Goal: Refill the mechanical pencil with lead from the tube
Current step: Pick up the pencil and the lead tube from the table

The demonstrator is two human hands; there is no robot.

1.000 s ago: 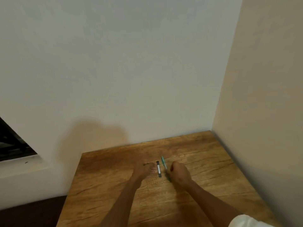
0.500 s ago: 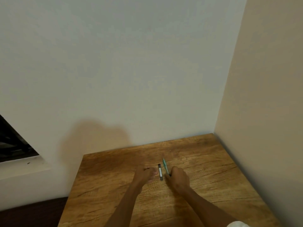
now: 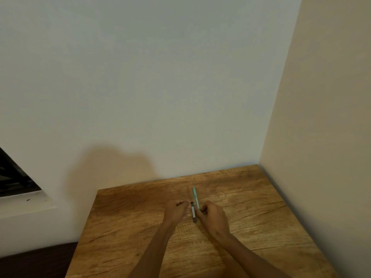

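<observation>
Wooden tabletop (image 3: 124,227) in a wall corner: my right hand (image 3: 213,216) fingers clamp the teal mechanical pencil (image 3: 195,195); beside them, left hand (image 3: 176,211) fingers touch the dark lead tube (image 3: 193,212), grip unclear.

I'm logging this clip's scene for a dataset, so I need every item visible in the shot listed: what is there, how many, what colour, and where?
mechanical pencil: 1, teal, on the table, its near end at the right hand, far end pointing toward the back wall
lead tube: 1, dark with a pale label, on the table between the two hands
table: 1, brown wood grain, set into the room corner
wall opening: 1, dark, at the left edge
left hand: 1, loosely curled, beside the lead tube
right hand: 1, closing around the pencil's near end; a firm grip cannot be confirmed
</observation>
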